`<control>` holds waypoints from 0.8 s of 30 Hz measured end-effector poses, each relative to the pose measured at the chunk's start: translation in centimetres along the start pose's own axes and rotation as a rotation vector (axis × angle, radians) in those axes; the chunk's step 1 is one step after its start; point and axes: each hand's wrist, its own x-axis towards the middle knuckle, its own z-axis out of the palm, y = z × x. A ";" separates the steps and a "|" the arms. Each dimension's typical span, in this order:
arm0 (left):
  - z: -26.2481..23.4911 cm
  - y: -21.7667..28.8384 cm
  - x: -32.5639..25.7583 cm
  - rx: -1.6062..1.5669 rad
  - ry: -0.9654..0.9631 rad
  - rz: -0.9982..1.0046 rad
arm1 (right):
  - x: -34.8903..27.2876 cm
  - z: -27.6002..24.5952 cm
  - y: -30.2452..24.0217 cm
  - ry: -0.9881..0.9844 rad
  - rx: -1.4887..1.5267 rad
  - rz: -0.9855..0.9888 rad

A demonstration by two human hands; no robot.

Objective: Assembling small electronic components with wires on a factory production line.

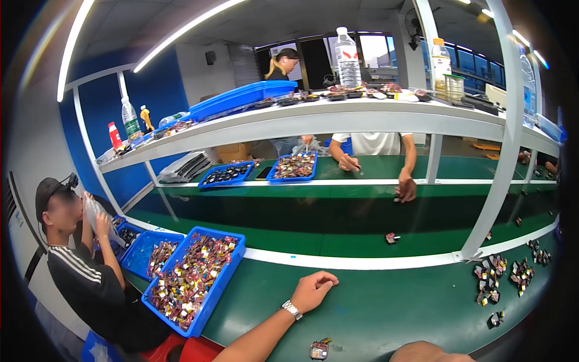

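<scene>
My left hand (314,291), with a metal watch (291,310) at its wrist, rests on the green work table (362,295) beside a blue tray (236,253). Its fingers are curled together, and nothing shows in them. A heap of small circuit boards (196,277) with wires and white and yellow parts fills that tray. At the lower edge, only a skin-coloured part of my right hand (428,353) comes into view; its fingers are hidden. One small electronic module (319,349) lies on the table between my two arms.
Clusters of modules (490,277) lie at the right. A single module (392,238) sits on the green belt (338,241) behind a white rail. Another blue tray (136,256) and a seated co-worker (90,271) are left. A shelf (313,120) with upright posts crosses ahead; a person works beyond it.
</scene>
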 end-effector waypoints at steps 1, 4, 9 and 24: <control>0.0 -0.1 0.0 -0.011 -0.002 -0.004 | 0.0 0.0 0.1 0.008 -0.005 0.017; -0.2 -1.1 0.4 -0.049 -0.008 0.006 | 0.3 1.0 0.9 0.105 -0.013 0.010; -0.7 -1.8 0.6 -0.160 -0.004 -0.013 | -1.4 5.6 4.6 0.616 -0.471 -0.061; 0.0 -2.1 1.5 -0.313 -0.059 0.036 | -14.5 -7.0 6.2 0.063 -1.429 1.028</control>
